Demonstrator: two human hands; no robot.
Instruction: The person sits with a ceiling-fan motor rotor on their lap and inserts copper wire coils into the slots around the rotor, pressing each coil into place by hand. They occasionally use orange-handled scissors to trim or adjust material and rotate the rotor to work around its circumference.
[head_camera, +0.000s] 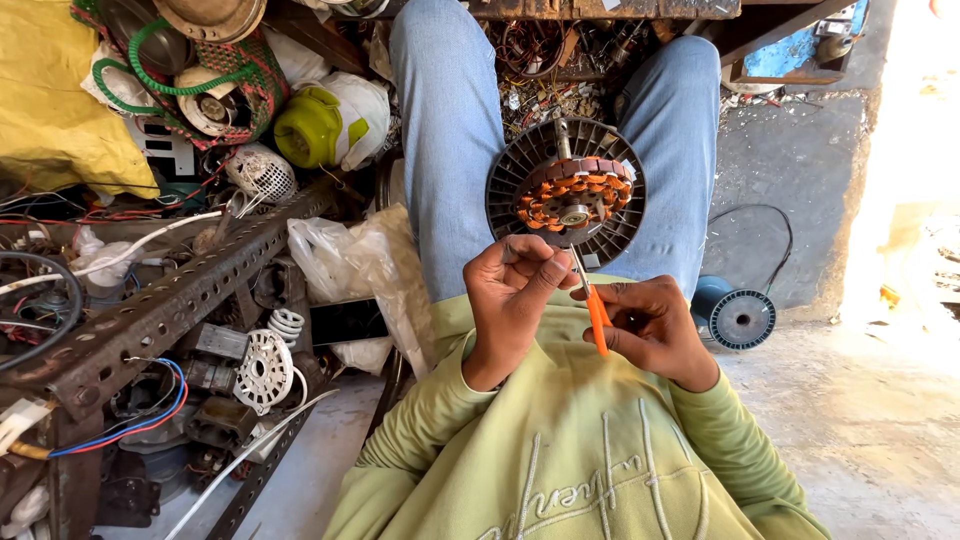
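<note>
A round fan motor stator (566, 192) with copper-orange windings and a dark finned rim rests between my knees in blue jeans. My left hand (510, 300) grips the stator's lower rim, thumb pressed on its edge. My right hand (655, 328) holds an orange-handled screwdriver (596, 315), its metal shaft pointing up toward the windings near the stator's centre. My sleeves are light green.
A blue spool of wire (735, 315) stands on the concrete floor at the right. At the left, a slotted metal angle bar (170, 305) crosses a pile of motor parts, wires, plastic bags (365, 265) and a yellow-green housing (310, 125). Scrap fills the space beyond my knees.
</note>
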